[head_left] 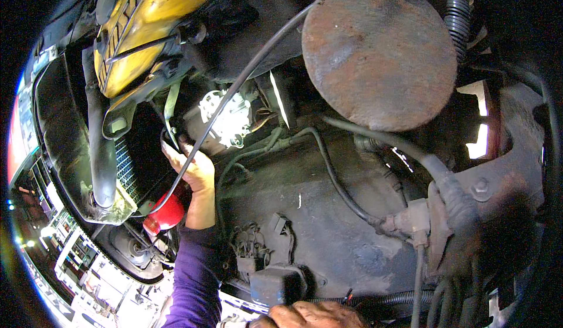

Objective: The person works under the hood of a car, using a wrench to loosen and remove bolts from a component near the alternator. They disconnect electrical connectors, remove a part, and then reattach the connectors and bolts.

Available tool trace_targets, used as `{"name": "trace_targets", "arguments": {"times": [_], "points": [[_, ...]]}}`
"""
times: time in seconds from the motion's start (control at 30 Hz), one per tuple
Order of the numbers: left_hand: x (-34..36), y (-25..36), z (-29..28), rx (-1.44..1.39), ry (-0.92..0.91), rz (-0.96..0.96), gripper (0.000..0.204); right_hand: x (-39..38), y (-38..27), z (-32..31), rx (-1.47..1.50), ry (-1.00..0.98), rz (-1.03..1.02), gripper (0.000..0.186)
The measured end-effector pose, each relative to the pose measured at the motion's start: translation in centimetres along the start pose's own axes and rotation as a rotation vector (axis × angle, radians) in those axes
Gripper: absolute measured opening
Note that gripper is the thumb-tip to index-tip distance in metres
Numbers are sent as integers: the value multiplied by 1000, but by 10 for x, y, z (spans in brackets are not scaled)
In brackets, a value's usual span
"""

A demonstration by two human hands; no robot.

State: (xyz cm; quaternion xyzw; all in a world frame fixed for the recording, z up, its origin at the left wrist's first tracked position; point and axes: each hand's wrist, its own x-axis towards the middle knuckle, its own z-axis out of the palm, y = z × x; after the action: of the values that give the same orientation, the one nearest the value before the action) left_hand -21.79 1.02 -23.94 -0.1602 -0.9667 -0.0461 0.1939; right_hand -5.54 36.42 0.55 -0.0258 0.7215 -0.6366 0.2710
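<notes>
- Fingers of the left hand [196, 170], just above the red rounded part [169, 212], are bent at the lower end of a pale strip [172, 102]; whether they are clamped on it or merely laid against it cannot be told.
- The pale strip is set well above the red part; contact is probably best kept at its lower end, with light pressure.
- A thin cable [252, 64] is carried from the upper right of the red part down across the left hand; snagging is best avoided by keeping the knuckles free of it.
- A brightly lit metal part [229, 120] is seen up and right of the red part; fingertips should be guided by that light.
- The right hand [311, 316] is cut off by the lower edge, below and right of the red part; its grip cannot be told.
- A rusty disc [381, 55] is placed far up and right of the red part.
</notes>
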Motion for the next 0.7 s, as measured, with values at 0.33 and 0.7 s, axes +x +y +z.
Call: {"name": "trace_targets", "arguments": {"times": [0.33,0.7], "points": [[3,4,-7,-65,-46,-26,52,1,4,-3,14,4,-15,14],[4,4,-13,-24,-140,14,56,3,7,-10,34,14,-15,14]]}}
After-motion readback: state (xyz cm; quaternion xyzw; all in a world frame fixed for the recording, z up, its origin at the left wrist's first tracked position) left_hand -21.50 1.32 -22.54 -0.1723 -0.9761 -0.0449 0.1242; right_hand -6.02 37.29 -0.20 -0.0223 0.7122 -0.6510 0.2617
